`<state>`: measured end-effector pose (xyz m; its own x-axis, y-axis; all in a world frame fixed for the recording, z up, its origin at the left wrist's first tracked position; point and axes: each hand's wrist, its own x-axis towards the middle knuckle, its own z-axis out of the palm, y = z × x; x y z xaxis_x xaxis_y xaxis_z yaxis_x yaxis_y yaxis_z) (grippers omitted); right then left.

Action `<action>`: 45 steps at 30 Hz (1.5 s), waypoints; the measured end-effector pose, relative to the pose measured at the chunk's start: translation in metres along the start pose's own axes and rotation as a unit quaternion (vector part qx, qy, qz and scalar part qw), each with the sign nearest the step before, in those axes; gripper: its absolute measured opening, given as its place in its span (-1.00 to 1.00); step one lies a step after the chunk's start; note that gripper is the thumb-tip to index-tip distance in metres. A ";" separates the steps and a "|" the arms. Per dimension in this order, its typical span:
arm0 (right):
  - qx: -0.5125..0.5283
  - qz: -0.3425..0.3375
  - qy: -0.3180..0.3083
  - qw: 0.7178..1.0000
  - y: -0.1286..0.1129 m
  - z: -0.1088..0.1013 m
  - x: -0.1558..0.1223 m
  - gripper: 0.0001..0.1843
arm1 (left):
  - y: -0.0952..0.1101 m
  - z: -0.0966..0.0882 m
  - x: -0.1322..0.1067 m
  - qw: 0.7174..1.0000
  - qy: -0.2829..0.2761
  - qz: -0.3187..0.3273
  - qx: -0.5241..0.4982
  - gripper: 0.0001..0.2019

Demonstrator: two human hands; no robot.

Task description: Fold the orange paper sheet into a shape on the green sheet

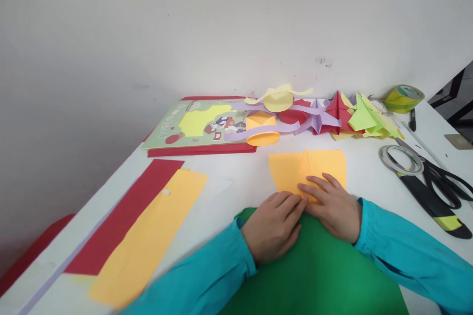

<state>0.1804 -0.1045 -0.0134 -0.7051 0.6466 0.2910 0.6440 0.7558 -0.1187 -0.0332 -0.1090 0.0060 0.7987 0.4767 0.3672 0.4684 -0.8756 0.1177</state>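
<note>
A folded piece of orange paper [327, 163] lies on the white table, with a narrow pointed fold standing out along its middle. My left hand [275, 226] is closed, its fingertips pinching or pressing the paper's near edge; the exact grip is hidden under the fingers. My right hand [332, 202] rests on the paper's right part, fingers spread and lying flat. Both hands nearly meet at the near edge. Beneath them, a green sheet [318, 270] spreads toward me.
Red paper [129, 211] and an orange strip [158, 236] lie at left. A pad with a printed cover [173, 125] sits behind. Folded paper stars [338, 113] line the wall. At right are a tape roll [388, 157], scissors [443, 182], a utility knife [432, 204] and yellow tape [402, 98].
</note>
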 end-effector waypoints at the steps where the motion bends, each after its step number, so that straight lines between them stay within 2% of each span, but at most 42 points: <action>1: 0.006 -0.005 0.013 1.000 0.000 0.000 0.000 -0.68 | -0.001 0.000 0.000 1.000 -0.010 -0.001 0.001 -0.62; 5: 0.062 -0.031 0.119 0.991 0.003 0.003 -0.002 -0.71 | -0.002 -0.001 0.000 0.999 -0.043 -0.009 0.004 -0.59; 8: 0.082 -0.022 0.209 0.974 0.012 0.005 -0.003 -0.72 | 0.003 -0.003 0.004 0.997 -0.068 -0.012 0.019 -0.56; 12: 0.035 -0.004 0.240 0.970 0.031 0.002 -0.011 -0.72 | 0.012 -0.001 0.014 0.992 -0.089 -0.003 0.090 -0.59; 16: 0.017 -0.041 0.216 0.975 0.035 -0.002 -0.020 -0.73 | 0.019 0.003 0.023 0.983 -0.093 0.010 0.156 -0.61; 22: -0.010 -0.059 0.177 0.982 0.019 -0.004 -0.025 -0.71 | 0.022 0.008 0.024 0.981 -0.074 0.008 0.179 -0.64; 29: -0.023 -0.066 0.156 0.985 0.021 -0.021 -0.026 -0.84 | 0.017 0.005 0.023 0.987 -0.066 0.003 0.145 -0.64; 35: -0.022 -0.048 0.166 0.985 0.034 -0.031 -0.033 -0.74 | 0.016 0.014 0.020 0.995 0.011 0.018 0.097 -0.65; 41: -0.002 -0.027 0.187 0.982 0.033 -0.027 -0.040 -0.70 | 0.014 0.018 0.018 0.998 -0.028 0.000 0.049 -0.59; 45: -0.011 -0.002 0.169 0.986 0.032 -0.027 -0.038 -0.66 | 0.012 0.016 0.018 0.999 -0.021 -0.008 0.035 -0.62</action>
<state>0.2360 -0.1081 -0.0027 -0.5710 0.5693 0.5914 0.6499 0.7537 -0.0981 -0.0070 -0.1098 -0.0004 0.8059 0.4942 0.3260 0.5049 -0.8612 0.0574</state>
